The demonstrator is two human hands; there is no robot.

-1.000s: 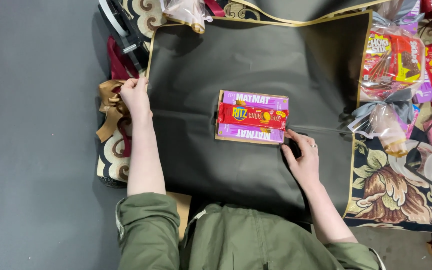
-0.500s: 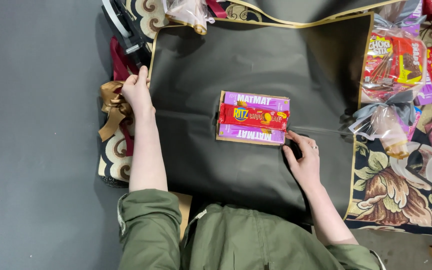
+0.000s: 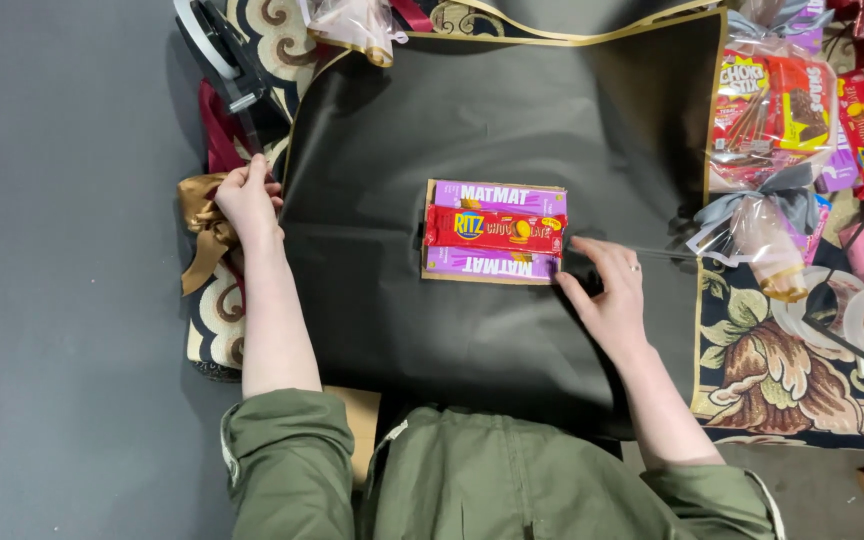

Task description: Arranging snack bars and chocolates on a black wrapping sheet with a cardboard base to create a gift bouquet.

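You are looking straight down at a large black wrapping sheet (image 3: 512, 130) spread over a patterned rug (image 3: 802, 370). At its middle lies a flat stack of snack boxes (image 3: 495, 231): a red packet laid across purple ones. The stack's long axis runs left to right across your view, lying flat, with its short ends facing your two hands.

Your left hand (image 3: 249, 197) is curled closed on the sheet's left edge, just beside a gold ribbon bow (image 3: 202, 225). Your right hand (image 3: 607, 295) rests on the paper, fingertips touching the stack's right end; it looks partly open and pressing, though whether it pinches anything is hard to tell.

As a judgement: pulling the left edge hard could drag or crease the thin sheet, and the red packet, only resting on top, could slide off square if the right hand nudges it. Cellophane gift bundles (image 3: 767, 130) crowd the sheet's right edge and could catch it.
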